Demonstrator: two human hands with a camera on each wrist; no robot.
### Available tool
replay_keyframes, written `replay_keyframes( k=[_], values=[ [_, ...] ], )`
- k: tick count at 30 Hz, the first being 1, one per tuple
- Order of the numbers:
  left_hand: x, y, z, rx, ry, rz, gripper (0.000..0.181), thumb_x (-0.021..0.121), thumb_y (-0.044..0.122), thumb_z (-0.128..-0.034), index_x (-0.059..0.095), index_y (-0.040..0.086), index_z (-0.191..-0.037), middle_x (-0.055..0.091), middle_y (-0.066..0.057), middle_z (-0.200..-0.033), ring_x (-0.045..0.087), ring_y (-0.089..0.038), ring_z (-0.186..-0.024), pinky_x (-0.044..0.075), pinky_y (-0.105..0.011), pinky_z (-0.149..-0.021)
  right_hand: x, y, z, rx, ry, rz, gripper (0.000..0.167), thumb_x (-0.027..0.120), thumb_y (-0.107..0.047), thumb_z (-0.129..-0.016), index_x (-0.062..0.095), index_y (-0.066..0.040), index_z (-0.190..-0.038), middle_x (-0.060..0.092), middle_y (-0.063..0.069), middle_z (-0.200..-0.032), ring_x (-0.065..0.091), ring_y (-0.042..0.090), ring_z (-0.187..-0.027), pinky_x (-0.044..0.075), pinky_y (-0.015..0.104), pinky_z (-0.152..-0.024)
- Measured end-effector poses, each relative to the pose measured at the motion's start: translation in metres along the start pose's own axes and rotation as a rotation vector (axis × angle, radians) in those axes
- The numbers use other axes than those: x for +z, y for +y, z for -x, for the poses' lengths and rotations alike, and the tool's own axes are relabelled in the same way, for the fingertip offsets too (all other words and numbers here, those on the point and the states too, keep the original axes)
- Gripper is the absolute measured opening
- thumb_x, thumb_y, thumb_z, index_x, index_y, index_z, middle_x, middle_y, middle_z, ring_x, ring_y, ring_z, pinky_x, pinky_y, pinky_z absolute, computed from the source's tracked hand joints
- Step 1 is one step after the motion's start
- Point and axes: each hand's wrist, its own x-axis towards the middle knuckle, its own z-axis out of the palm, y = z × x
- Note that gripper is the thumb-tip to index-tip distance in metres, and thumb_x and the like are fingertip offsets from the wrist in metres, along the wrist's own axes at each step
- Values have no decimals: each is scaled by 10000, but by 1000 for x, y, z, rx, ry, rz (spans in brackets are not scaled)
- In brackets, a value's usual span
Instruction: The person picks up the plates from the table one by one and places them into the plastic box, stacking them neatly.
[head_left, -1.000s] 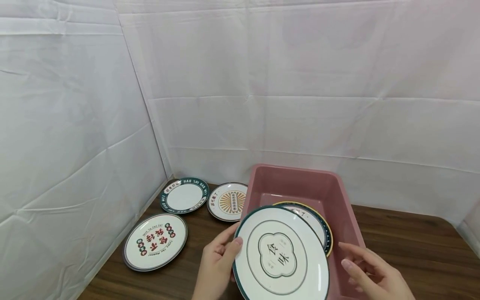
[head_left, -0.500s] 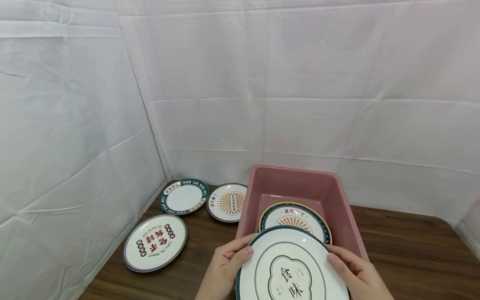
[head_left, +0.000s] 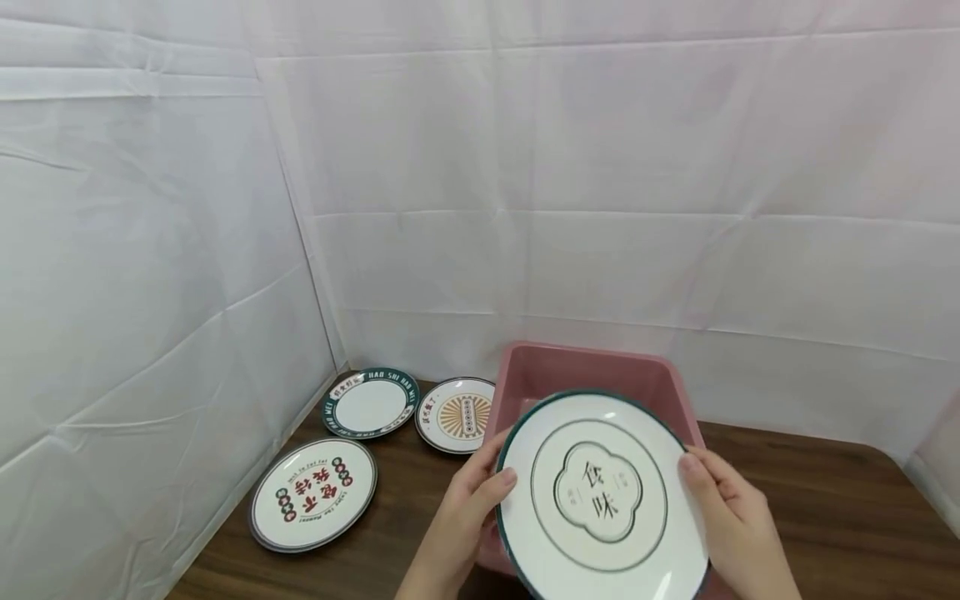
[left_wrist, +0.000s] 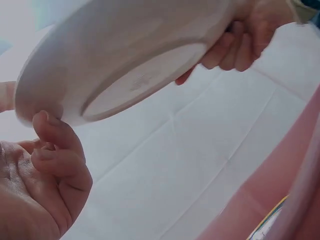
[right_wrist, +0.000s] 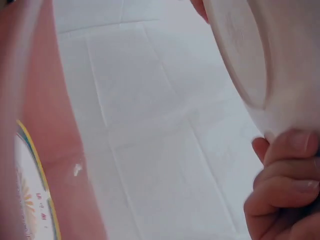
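Note:
Both hands hold up a white plate (head_left: 600, 550) with a dark green rim and a flower-shaped frame around black characters. The left hand (head_left: 468, 512) pinches its left edge, thumb on the face and fingers behind. On the opposite edge the right hand (head_left: 738, 517) grips in the same way. The plate's plain underside (left_wrist: 135, 45) shows in the left wrist view, with fingertips (left_wrist: 52, 127) against it. Behind and below the plate stands a pink plastic bin (head_left: 600, 358). A yellow-rimmed plate (right_wrist: 35, 195) inside the bin shows in the right wrist view; the held plate hides it in the head view.
On the wooden table (head_left: 810, 500), left of the bin, lie a green-rimmed plate (head_left: 371, 406), a plate with a sunburst print (head_left: 457, 417) and a plate with red characters (head_left: 315, 496). White cloth (head_left: 600, 183) hangs behind and at the left.
The right hand has come to the plate and now grips its right edge. The plate has turned so its characters stand more upright, and was lowered, then raised in front of the bin.

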Motion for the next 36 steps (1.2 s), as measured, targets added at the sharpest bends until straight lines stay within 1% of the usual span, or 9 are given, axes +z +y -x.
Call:
replay_keyframes(
  k=[4,7,11,14,17,21,25,29,36],
  values=[
    [4,-2,-14,39,-15,-15,541,460,125,-935,270,6,-1427,493,-209,-1228,604,-95,-816,500,-230,-718,0,-11,-15,-15,51,21,378,413,-276,-998,573,19,-1172,655,-16,-832,602,48,-644,511,232,-543],
    [4,-7,-27,43,29,-34,540,460,108,-931,273,41,-1432,525,-163,-1158,566,-75,-685,469,-197,-604,4,-9,-29,-42,101,27,377,422,-251,-996,580,54,-1151,654,68,-878,575,5,-664,491,176,-562],
    [1,-14,-59,30,134,-107,478,476,65,-921,370,72,-1387,574,-50,-917,437,-75,-515,360,-194,-463,9,1,-58,-31,151,51,418,397,-283,-998,564,57,-1175,618,202,-970,517,-49,-707,437,115,-631],
    [-4,-20,-88,48,208,-187,419,493,44,-916,449,59,-1332,576,-48,-849,437,-85,-522,377,-196,-458,14,13,-82,-23,158,66,439,367,-299,-1002,543,49,-1204,597,234,-1026,485,-63,-743,401,113,-679],
    [-9,-32,-113,93,313,-313,363,536,76,-915,525,59,-1278,583,-64,-860,481,-88,-573,429,-210,-470,20,28,-103,-47,167,99,425,355,-302,-1005,542,42,-1168,597,226,-948,486,4,-722,390,150,-661],
    [-17,-60,-136,149,502,-603,274,598,155,-903,624,82,-1165,583,-12,-791,508,-81,-621,453,-246,-535,30,54,-121,-122,187,180,377,357,-283,-1008,524,44,-1091,586,202,-805,520,172,-670,410,246,-605],
    [-25,-85,-142,89,625,-865,227,608,212,-899,658,126,-1103,585,56,-748,518,-85,-644,414,-282,-605,39,77,-122,-111,115,229,377,340,-261,-1013,482,67,-1133,604,270,-926,578,335,-786,456,416,-693],
    [-28,-94,-142,-16,593,-1013,239,591,268,-910,650,150,-1109,593,63,-757,537,-110,-646,416,-311,-605,39,90,-119,-18,33,241,427,316,-289,-1017,445,56,-1232,544,301,-1121,538,388,-967,417,505,-811],
    [-27,-96,-145,-239,383,-1345,331,569,311,-922,603,113,-1185,675,-34,-908,637,-193,-814,492,-369,-686,34,99,-122,90,-108,406,432,311,-249,-1019,385,54,-1317,483,313,-1223,515,413,-1028,411,533,-832]
  ],
)
